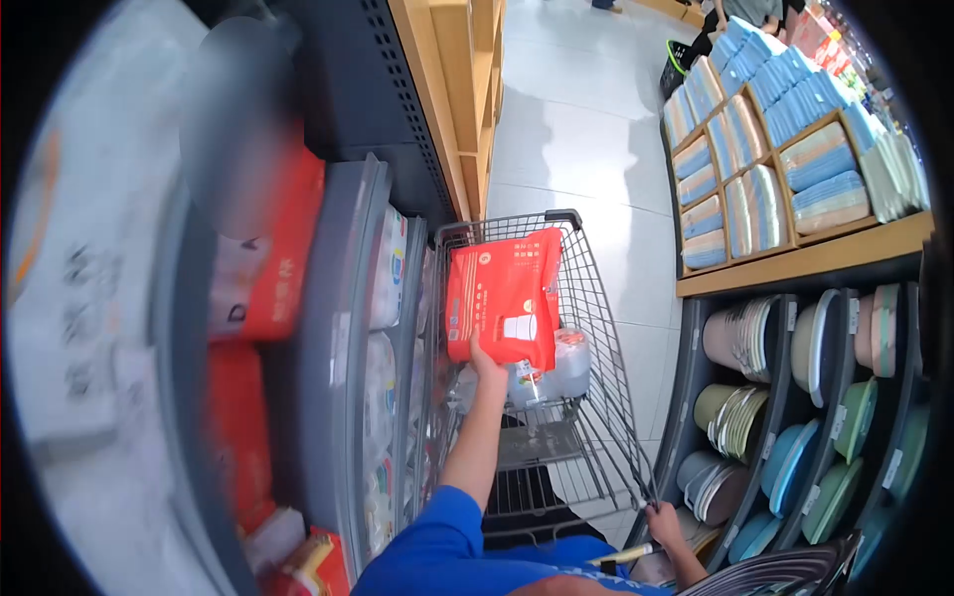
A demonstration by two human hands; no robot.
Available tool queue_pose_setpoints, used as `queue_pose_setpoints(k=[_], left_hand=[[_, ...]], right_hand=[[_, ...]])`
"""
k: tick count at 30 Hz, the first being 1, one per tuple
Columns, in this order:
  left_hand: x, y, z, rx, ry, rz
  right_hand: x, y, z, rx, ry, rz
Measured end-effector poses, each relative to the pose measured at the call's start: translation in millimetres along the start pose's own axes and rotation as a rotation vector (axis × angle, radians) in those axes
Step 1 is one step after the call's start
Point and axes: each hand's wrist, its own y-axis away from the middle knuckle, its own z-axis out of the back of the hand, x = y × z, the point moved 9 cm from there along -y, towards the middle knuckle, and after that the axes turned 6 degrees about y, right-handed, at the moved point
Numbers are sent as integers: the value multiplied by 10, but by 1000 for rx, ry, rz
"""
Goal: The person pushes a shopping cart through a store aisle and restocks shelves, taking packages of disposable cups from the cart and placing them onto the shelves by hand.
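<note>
A red pack of paper cups (pixel 502 293), with a white cup printed on it, is held by my left hand (pixel 487 363) over the front part of the wire shopping cart (pixel 596 298). My left fingers are closed on its near edge, partly hidden by the pack. Beneath and beside it in the cart lie clear plastic packs (pixel 569 363); their contents are hard to make out. My right hand (pixel 671 524) is closed on the rear right corner of the cart, by its handle.
Close on the left, shelves hold red packs (pixel 268 288) and white packs (pixel 388 268). To the right stands a rack with folded towels (pixel 825 164) above and stacked basins (pixel 740 338) below. The tiled aisle (pixel 581 149) runs ahead; a person with a basket (pixel 676 68) is far off.
</note>
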Motion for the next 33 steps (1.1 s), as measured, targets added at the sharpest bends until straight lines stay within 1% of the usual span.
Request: queue_pose_setpoints(k=[2,3,5,6,7,8,9,10,11,13,15,19,20,22,23,24,25,26,29,30,31,32,33], left_hand=[[-26,502,-182,212,43,146],[-120,933,-235,216,-6,152],[-307,1995,-584,238,-93,161],[-336,2376,-518,255,-155,152],[-388,2675,-469,279,-216,140],[-469,2958,-456,308,-277,126],[-476,3396,-354,259,-328,286],[-498,3781,-186,206,-378,453],[-333,3467,225,426,-246,609],[-392,4116,162,490,-273,654],[-351,4352,308,459,-254,666],[-336,4754,501,799,-177,961],[-385,4879,492,889,-156,1032],[-442,4960,649,870,-352,986],[-545,4941,626,766,-563,851],[-670,4885,660,652,-766,709],[-772,4840,665,615,-786,582],[-823,4751,739,534,-788,528],[-962,4499,867,289,-798,391],[-964,4511,817,306,-841,343],[-969,4518,776,321,-885,293],[-960,4552,748,331,-928,243],[-984,4674,645,309,-979,108]], right_hand=[[-309,-229,-255,103,-138,-94],[-255,-254,-270,132,-29,34],[-25,-343,-97,165,198,293],[202,-239,150,96,387,395],[511,-71,483,47,565,326],[962,146,911,-176,456,457],[1367,389,1273,-310,237,616],[1730,688,1576,-389,16,826],[2008,921,1815,-447,-111,986],[2532,1595,2163,-421,-208,1175],[2824,2123,2302,-476,-135,1349],[2870,2621,2329,-641,8,1624],[2865,2585,2354,-603,0,1556],[2774,2520,2347,-517,-10,1409],[2785,2570,2335,-557,33,1417],[2768,2505,2272,-517,27,1376],[2717,2406,2166,-476,22,1333],[2663,2349,2100,-439,18,1293],[2580,2371,2040,-463,-109,1287],[2552,2383,2024,-461,-169,1289],[2491,2346,2021,-396,-330,1216],[2462,2347,2019,-379,-370,1176],[2427,2344,2033,-361,-412,1136]])
